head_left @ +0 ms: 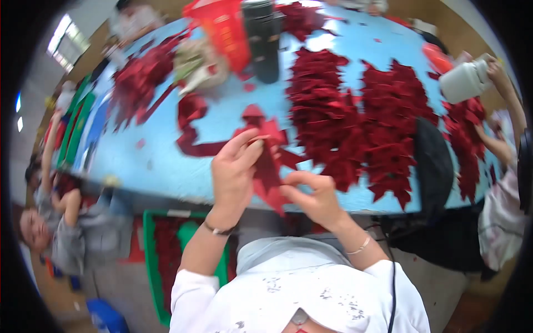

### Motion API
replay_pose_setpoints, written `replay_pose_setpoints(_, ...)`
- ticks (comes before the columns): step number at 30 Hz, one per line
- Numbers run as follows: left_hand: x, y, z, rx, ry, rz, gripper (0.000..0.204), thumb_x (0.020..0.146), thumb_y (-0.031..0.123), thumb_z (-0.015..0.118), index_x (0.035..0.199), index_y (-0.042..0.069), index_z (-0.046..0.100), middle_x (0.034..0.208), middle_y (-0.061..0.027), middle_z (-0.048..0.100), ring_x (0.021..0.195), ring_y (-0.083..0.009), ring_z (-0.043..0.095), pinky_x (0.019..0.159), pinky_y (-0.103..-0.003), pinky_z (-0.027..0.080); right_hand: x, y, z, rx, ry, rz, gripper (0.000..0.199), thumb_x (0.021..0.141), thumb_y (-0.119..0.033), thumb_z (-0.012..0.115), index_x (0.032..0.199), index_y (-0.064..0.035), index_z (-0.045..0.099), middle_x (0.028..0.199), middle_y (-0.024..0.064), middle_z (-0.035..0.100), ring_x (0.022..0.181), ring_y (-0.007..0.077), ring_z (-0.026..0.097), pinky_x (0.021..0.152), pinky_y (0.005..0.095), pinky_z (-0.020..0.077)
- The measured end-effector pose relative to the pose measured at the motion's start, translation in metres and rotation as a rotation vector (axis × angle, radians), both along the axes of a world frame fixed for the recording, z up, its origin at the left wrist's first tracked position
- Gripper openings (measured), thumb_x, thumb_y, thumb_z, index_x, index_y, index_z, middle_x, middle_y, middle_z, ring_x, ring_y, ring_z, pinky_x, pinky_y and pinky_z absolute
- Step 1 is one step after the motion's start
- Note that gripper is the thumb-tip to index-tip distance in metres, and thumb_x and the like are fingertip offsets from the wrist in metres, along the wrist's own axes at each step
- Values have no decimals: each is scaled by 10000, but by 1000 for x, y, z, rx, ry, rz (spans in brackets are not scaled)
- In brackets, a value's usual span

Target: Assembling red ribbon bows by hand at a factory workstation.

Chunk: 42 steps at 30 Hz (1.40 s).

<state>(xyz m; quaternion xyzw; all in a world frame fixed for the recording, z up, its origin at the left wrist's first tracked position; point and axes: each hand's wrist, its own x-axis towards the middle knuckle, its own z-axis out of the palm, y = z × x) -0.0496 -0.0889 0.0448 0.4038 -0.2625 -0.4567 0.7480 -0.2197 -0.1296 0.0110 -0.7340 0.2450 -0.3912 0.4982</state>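
Note:
In front of my body, just over the near table edge, both hands work on a dark red ribbon bow point(268, 166). The thumb and fingers of my left hand point(236, 169) pinch its upper part. Lower down and to the right, my right hand point(315, 197) pinches the edge of a hanging ribbon tail. Beyond my left hand, a loose length of red ribbon point(202, 149) curls on the table. Blur hides the bow's finer folds.
The light blue table point(161, 166) bears long piles of red bows point(322, 111), a dark bottle point(264, 50), a red bag point(222, 28) and a black rounded object point(433, 161). A green crate point(149, 250) stands below on the left. Co-workers sit around; one holds a whitish jug point(463, 82).

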Motion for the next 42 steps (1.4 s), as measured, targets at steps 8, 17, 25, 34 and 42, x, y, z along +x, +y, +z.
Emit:
replay_pose_setpoints(8, 2, 20, 0, 21, -8, 29, 325, 888, 23, 647, 1196, -47, 570, 1024, -115, 682, 894, -157, 658, 788, -264, 535, 16, -7, 8, 52, -346, -90, 230, 844, -64, 704, 1038, 41, 638, 955, 74, 662, 846, 112, 613, 738, 250, 495)
replay_pose_setpoints(17, -19, 20, -1, 3, -55, 28, 355, 875, 29, 670, 1212, -31, 574, 1006, -79, 683, 897, -103, 642, 769, -215, 517, 3, -4, 3, 281, -116, 44, 173, 851, -78, 710, 974, 37, 669, 816, 34, 670, 728, 70, 585, 633, 215, 472)
replay_pose_setpoints(25, 18, 20, 8, 369, -102, -505, 283, 871, 111, 696, 1109, -34, 647, 925, -58, 685, 778, -80, 634, 710, -194, 504, -2, -9, 6, 160, -109, 135, 146, 829, -78, 729, 907, 35, 679, 731, 11, 644, 666, 46, 546, 573, 200, 433)
replay_pose_setpoints(34, 16, 29, -8, 271, -262, -266, 132, 856, 89, 703, 918, -27, 720, 811, -47, 687, 751, -86, 622, 676, -216, 490, 0, -10, 0, 147, -7, 226, 145, 816, -73, 735, 884, 36, 667, 710, 10, 629, 645, 50, 533, 557, 209, 420)
replay_pose_setpoints(42, 24, 43, -23, 320, -100, -263, 152, 856, 83, 705, 967, -19, 718, 849, -27, 685, 737, -72, 590, 654, -213, 461, -4, -2, -6, 403, -29, 317, 185, 867, -141, 695, 918, 34, 665, 773, 2, 643, 690, 54, 539, 610, 221, 441)
